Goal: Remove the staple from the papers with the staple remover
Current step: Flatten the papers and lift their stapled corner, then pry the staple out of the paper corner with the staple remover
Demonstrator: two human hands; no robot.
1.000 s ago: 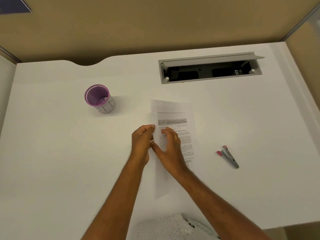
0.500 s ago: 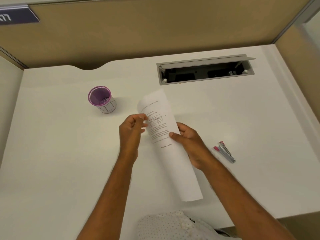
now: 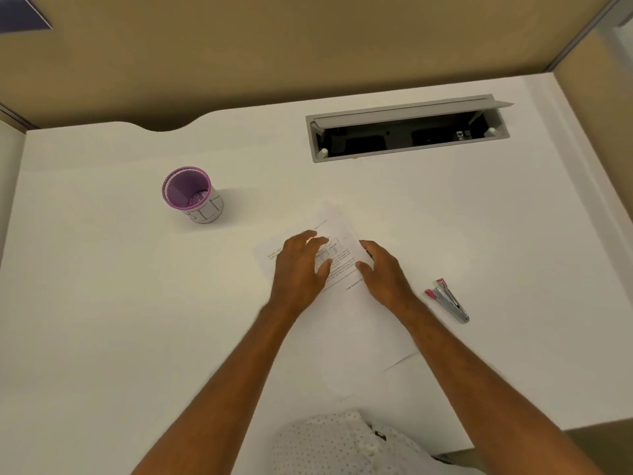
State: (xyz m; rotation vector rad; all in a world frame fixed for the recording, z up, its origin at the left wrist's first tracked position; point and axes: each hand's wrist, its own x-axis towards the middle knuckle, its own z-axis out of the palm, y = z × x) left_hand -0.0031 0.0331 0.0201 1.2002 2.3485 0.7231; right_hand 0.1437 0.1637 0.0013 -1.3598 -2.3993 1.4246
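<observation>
1. Head view, task state: I judge the job barely begun. The staple remover [image 3: 448, 299] lies untouched on the tabletop [image 3: 102, 303], toward the right edge, just beside my right forearm, its pink-tipped end pointing to the far edge.
2. Head view, papers [image 3: 346, 269]: flat on the tabletop near the middle, skewed, one corner toward the far edge. I cannot make out the staple; it is too small or is covered.
3. Head view, left hand [image 3: 298, 269]: palm down on the printed part of the papers, fingers spread, grip apart and clamped on nothing, pressing only.
4. Head view, right hand [image 3: 383, 272]: at the right edge of the papers, fingers loosely curled, touching the sheet; grip apart, nothing pinched that I can see.
5. Remaining, by my judgement: find the staple, fetch the remover, pull the staple.
6. Head view, surroundings: purple cup [image 3: 191, 195] upright toward the far left, well apart from the papers; open cable hatch [image 3: 407, 132] near the far edge.
7. Obstructions: none between right hand and remover.
</observation>
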